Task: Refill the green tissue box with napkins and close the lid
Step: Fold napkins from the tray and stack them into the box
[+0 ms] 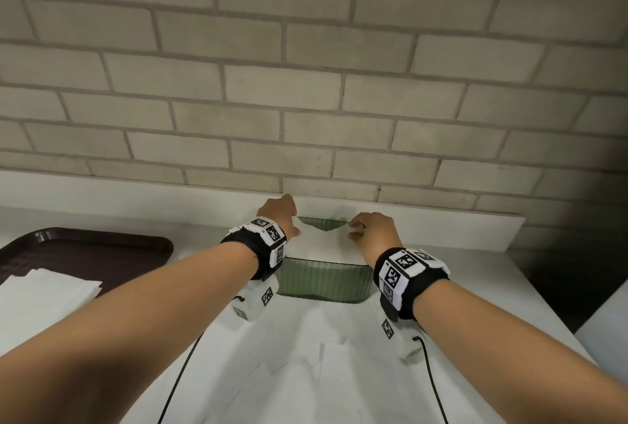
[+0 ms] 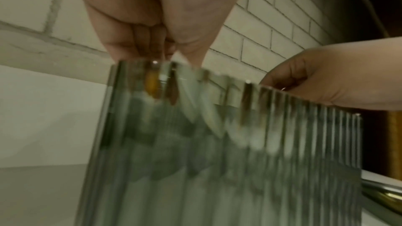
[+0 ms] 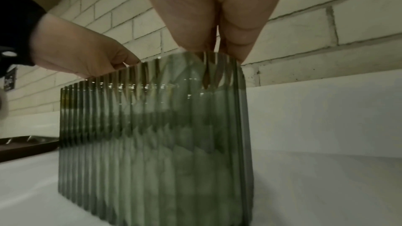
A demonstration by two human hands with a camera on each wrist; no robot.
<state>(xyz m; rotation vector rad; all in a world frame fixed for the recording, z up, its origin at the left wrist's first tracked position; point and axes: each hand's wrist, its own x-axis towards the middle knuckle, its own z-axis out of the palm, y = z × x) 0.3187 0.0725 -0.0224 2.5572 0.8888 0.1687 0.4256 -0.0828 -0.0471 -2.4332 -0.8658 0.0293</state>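
Observation:
The green ribbed glass tissue box (image 1: 326, 282) stands on the white counter against the wall ledge. A stack of white napkins (image 1: 323, 247) lies across its open top, with the far corners turned down into the box. My left hand (image 1: 292, 219) grips the napkins at the far left corner, fingers curled over the rim. My right hand (image 1: 355, 230) pinches them at the far right corner. The wrist views show the box (image 2: 217, 161) (image 3: 152, 143) from the side, with curled fingers (image 2: 150, 44) (image 3: 237, 40) dipping behind the glass. No lid is in view.
At the left, a dark brown tray (image 1: 102, 247) holds loose white napkins (image 1: 44, 291). More napkins (image 1: 306, 355) lie spread on the counter in front of the box. A brick wall (image 1: 306, 83) rises right behind the white ledge (image 1: 441, 219). The counter's right edge (image 1: 557, 315) is near.

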